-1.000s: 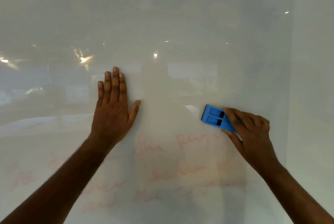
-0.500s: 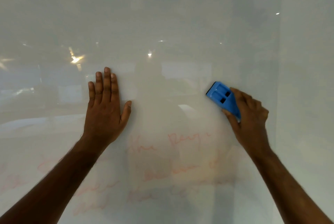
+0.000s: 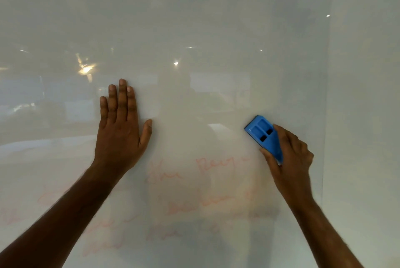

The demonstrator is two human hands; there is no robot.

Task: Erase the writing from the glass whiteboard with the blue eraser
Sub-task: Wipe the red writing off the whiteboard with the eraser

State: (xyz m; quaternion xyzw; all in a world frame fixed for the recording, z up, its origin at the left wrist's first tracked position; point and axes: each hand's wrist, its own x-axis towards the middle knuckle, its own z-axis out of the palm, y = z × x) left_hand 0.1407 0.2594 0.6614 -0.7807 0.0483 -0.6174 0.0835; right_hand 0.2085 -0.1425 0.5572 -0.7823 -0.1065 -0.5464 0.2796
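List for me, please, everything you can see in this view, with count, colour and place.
glass whiteboard: one, pale grey-white and glossy with reflected lights, fills nearly the whole view; its right edge runs down the right side.
writing: several faint lines, red-pink, lower half of the board below both hands; too blurred to read.
blue eraser: one, bright blue with two dark recesses, right of centre, tilted, its lower end inside the right hand.
wall strip: one, pale grey-green, right of the board's edge.
left hand: one, open and flat against the board, fingers up, left of centre, above the writing.
right hand: one, closed around the eraser, at the right.
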